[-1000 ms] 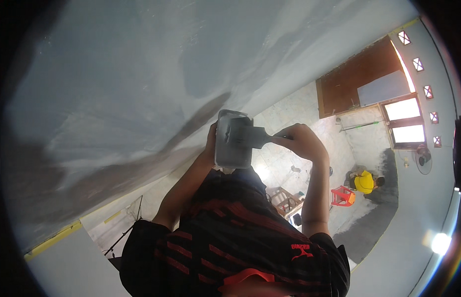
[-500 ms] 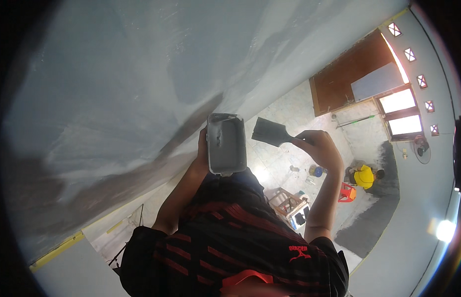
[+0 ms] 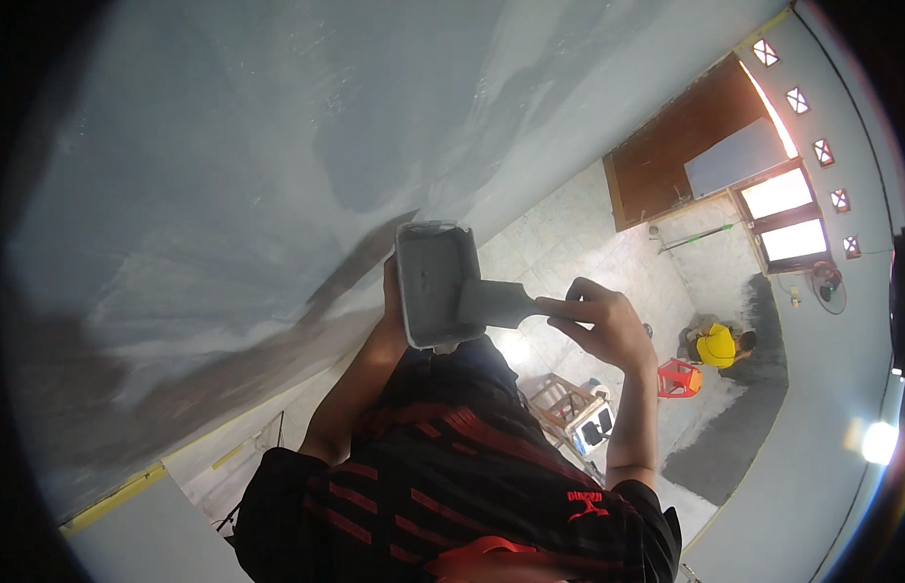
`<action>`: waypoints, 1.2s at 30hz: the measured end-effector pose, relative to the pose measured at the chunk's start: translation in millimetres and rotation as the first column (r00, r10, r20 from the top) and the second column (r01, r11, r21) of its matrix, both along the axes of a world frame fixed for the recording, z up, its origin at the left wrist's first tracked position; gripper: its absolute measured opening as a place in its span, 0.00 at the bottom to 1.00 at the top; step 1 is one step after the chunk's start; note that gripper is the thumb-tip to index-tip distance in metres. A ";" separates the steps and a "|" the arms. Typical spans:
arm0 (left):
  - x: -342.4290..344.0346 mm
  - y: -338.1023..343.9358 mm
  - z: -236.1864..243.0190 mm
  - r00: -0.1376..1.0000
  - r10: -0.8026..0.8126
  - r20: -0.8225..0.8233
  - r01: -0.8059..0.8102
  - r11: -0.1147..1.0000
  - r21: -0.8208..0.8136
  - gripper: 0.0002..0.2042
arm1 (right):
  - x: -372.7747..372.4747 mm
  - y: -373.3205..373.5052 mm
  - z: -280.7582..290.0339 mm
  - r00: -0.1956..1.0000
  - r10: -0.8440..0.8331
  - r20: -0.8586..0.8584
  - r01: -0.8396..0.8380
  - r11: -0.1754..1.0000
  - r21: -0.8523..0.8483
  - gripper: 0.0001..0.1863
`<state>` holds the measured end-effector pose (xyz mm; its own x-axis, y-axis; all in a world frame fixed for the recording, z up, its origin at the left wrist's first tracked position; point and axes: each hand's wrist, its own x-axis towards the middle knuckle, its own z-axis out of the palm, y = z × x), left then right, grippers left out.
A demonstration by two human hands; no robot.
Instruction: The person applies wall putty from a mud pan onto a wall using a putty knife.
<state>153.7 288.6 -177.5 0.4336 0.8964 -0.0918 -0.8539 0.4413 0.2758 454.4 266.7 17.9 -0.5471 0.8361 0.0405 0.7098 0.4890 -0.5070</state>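
Observation:
My left hand (image 3: 390,301) is closed around the left side of a deep rectangular pan (image 3: 404,309), its inside coated with grey paste. The hand's fingers are partly hidden by the pan. In my right hand (image 3: 608,328) is a wide putty knife (image 3: 498,304), gripped by its handle between thumb and fingers. Its grey-smeared blade reaches over the pan's right rim, the tip inside. Beside the pan, on the left, rises a wall (image 3: 248,194) with patchy grey and whitish smears.
Below on the right is a tiled floor (image 3: 559,223). A wooden frame (image 3: 557,400) and an orange-red stool (image 3: 678,379) stand there. A person in a yellow top (image 3: 715,345) crouches by a dark grey wall patch. Farther off are a brown door (image 3: 657,160) and a bright window (image 3: 788,216).
My right hand has brought the putty knife left and down, from beside the pan to over its rim with the blade inside. The pan has shifted slightly left.

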 end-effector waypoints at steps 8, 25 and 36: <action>-9.5 -13.3 2.9 0.990 0.022 0.136 -0.027 0.999 0.032 0.45 | 32.4 -5.4 10.0 0.995 -0.066 0.070 0.064 0.997 0.040 0.19; -9.3 -85.8 38.1 0.970 0.207 0.129 -0.208 0.978 -0.004 0.41 | -52.7 11.7 -242.0 0.183 -0.692 -0.698 -0.159 0.680 -0.716 0.20; -2.3 -98.6 33.2 0.925 0.363 0.109 -0.370 0.928 0.041 0.41 | -95.6 22.3 -227.0 0.184 -0.716 -0.673 -0.503 0.520 -0.690 0.24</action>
